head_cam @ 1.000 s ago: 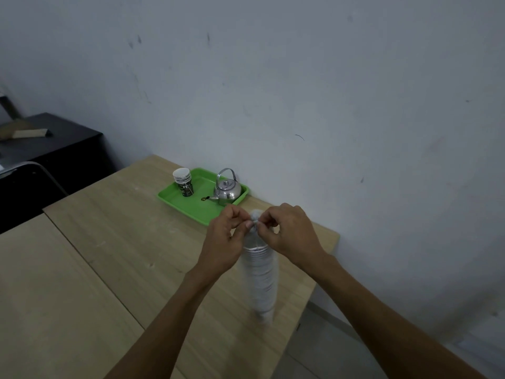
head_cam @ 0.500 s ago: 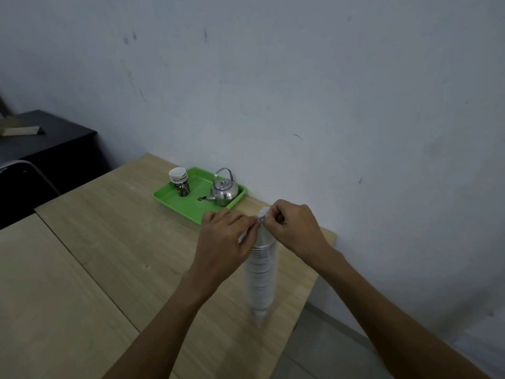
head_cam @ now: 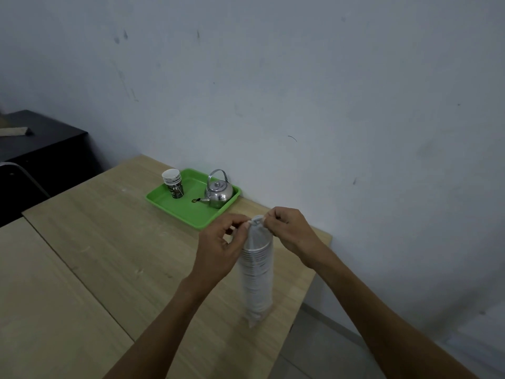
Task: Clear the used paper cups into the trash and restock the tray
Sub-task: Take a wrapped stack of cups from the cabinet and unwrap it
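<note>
Presently both forearms extend forward from the lower edge of the view and converge above the near right corner of the wooden table (head_cam: 95, 242). The left hand (head_cam: 221, 242) has its fingers curled, thumb and forefinger pinching the left side of the twisted neck (head_cam: 256, 221) of a clear plastic sleeve. The right hand (head_cam: 289, 231) is likewise curled and pinches the same neck from the right. The two hands meet at that one point, knuckles upward.

The sleeve of paper cups (head_cam: 257, 272) stands roughly upright below the pinch. Its film is thin, translucent and creased, and it tapers to the neck. Inside, white nested cup rims show as close horizontal rings.

The green tray (head_cam: 185, 212) is a shallow rectangular plastic tray with a raised rim, placed at the far table edge against the wall. On its left end stands a short stack of paper cups (head_cam: 173, 183), white inside, the bottom cup dark with printed lettering. On its right end sits a polished metal kettle (head_cam: 218, 191), round-bodied, with its hoop handle upright.

A black cabinet (head_cam: 41, 149) stands at far left.

The lower end of the sleeve is blurred; whether it rests on the table cannot be determined. The cup lettering is only partly legible. A small dark item by the kettle spout is too small to identify.
</note>
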A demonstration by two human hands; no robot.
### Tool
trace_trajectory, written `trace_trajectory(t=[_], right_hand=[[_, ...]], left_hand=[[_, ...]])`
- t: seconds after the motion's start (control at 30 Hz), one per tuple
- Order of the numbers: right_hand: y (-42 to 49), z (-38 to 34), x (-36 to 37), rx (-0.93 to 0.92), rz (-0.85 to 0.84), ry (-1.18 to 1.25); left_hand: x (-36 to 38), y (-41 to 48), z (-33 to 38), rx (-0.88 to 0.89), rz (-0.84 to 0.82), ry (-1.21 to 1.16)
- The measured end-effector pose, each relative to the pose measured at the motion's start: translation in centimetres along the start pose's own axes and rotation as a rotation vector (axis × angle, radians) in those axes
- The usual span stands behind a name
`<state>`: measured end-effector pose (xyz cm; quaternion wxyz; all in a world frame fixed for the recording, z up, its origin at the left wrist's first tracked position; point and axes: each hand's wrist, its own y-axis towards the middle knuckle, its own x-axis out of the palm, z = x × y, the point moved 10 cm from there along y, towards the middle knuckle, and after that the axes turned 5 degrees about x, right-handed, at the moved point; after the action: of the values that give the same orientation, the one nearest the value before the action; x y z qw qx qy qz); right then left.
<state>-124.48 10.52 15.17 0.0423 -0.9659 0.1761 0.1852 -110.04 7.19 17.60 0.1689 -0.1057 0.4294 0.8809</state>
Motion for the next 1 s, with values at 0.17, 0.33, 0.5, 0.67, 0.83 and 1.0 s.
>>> trace_trajectory(t=[0.17, 0.33, 0.5, 0.67, 0.83, 1.0], right_hand=[[-0.1, -1.7, -1.1, -0.171, 0.083, -0.143], [-0.3, -3.3, -1.4, -0.272, 0.138, -0.275], [0.9, -3.0, -1.1, -0.176, -0.003, -0.372], [1.6, -1.5, -1.1, -0.055, -0.084, -0.248], [1.4, -0.2, -1.0, 0.026, -0.124, -0.101], [1.0, 0.2, -0.8, 0.138, -0.222, 0.068]], left_hand=[[0.4, 1.1, 1.1, 0.105, -0.085, 0.095], [0.6, 1.3, 2.0, 0.221, -0.065, 0.138], [1.3, 0.8, 2.4, 0.302, -0.088, 0.18], [1.3, 0.6, 1.0, 0.185, -0.041, 0.112], [1.8, 1.0, 0.1, 0.076, -0.059, 0.016], [2.0, 1.6, -1.0, -0.017, -0.084, -0.084]])
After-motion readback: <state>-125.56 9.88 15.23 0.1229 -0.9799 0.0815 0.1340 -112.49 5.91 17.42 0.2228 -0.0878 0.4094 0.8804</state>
